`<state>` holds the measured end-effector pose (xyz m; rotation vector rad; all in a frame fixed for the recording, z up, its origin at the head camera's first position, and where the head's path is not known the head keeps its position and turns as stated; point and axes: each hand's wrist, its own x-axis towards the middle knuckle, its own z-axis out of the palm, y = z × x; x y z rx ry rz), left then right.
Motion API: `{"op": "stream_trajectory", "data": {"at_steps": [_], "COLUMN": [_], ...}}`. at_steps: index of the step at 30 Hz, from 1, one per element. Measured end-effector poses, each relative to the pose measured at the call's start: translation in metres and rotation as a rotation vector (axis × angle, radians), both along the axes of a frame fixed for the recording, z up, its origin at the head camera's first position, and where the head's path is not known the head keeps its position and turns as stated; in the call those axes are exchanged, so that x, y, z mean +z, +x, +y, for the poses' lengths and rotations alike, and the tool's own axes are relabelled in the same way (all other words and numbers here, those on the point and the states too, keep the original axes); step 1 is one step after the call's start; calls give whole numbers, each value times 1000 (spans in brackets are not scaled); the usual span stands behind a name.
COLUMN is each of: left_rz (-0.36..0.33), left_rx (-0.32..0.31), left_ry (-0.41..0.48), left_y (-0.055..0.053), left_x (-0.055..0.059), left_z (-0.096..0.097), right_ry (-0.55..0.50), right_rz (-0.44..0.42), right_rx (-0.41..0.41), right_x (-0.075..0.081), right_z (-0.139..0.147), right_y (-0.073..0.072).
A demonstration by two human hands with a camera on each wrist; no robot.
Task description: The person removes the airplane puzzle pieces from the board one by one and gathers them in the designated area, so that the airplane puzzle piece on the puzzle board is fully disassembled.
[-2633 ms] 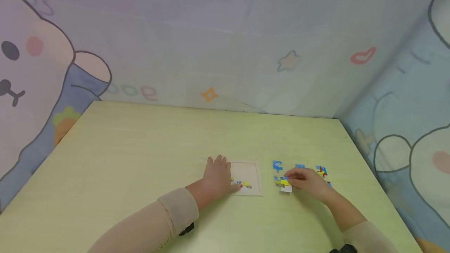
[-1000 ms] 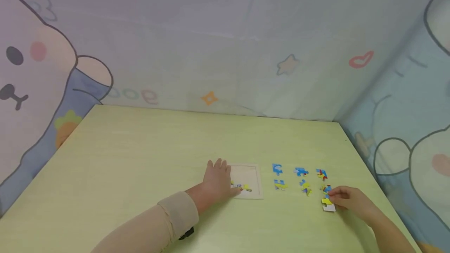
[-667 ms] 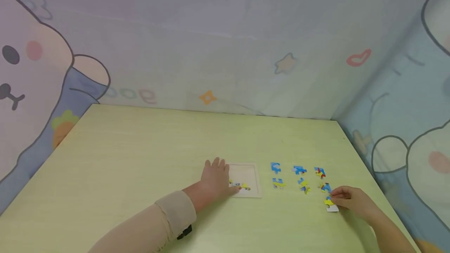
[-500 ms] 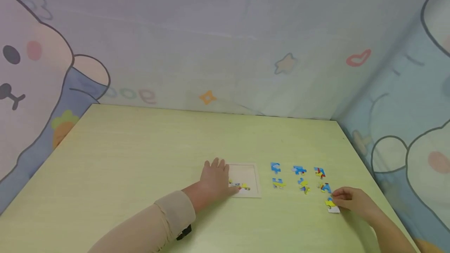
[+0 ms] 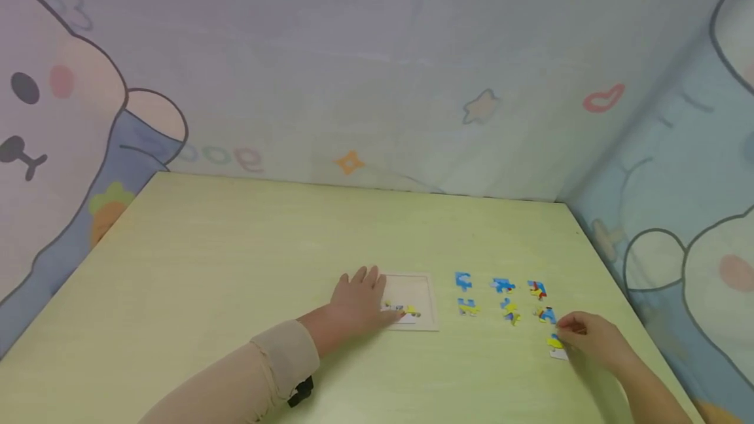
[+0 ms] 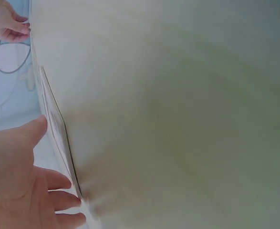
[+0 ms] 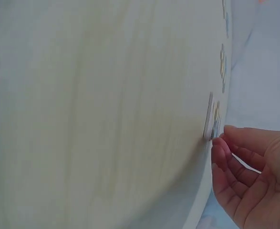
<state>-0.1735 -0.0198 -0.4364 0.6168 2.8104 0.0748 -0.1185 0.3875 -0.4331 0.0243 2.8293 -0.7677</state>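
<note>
My left hand (image 5: 358,303) lies with straight fingers over the left side of a pale, square puzzle tray (image 5: 434,300). Its thumb reaches across a low strip of printed picture (image 5: 412,311) inside the tray; the tray's left part is hidden under the palm. At the right, my right hand (image 5: 589,339) pinches the edge of a yellow and white jigsaw piece (image 5: 555,343) with thumb and index finger. In the right wrist view this piece (image 6: 26,29) is not the nearest mark; there the piece (image 7: 208,117) shows edge-on, right at my fingertips.
Two rows of blue, yellow and red jigsaw pieces (image 5: 502,285) lie between the tray and my right hand. The pale table (image 5: 235,247) meets a cartoon-printed cloth (image 5: 377,70) at the back and sides.
My right hand has carried the yellow and white piece rightward from beside the left column to below the right column, then shifted slightly. My left hand has stayed on the tray, its fingers spreading a little.
</note>
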Motion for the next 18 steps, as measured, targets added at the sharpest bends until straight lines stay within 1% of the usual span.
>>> {"op": "stream_trajectory", "data": {"at_steps": [2,3,6,8,12,14,16,18], "left_rz": [-1,-2,-9,-27,-37,-35,-35,-37], "left_rx": [-3,-2,3,2,-23,-34,-38,-38], "left_ry": [18,27,12,-6,-37,-48,-60,-78], "left_y": [-1,-1,-2,-3,-4,-4,-4,-3], "left_x": [-1,-1,-2,-3,-2,0,4,7], "left_z": [-3,-4,-10,-13,-16,-16,-15,-15], "right_ry": [38,41,28,12,-67,-115,-158,-188], "right_rz": [37,53,99,130,168,174,171,151], "right_rx": [13,21,48,73,133,192,269,346], "right_x": [1,1,3,4,6,5,3,1], "right_z": [-5,-10,-28,-45,-82,-103,-125,-146], "right_y": [-2,-3,-6,-9,-17,-24,-30,-35]}}
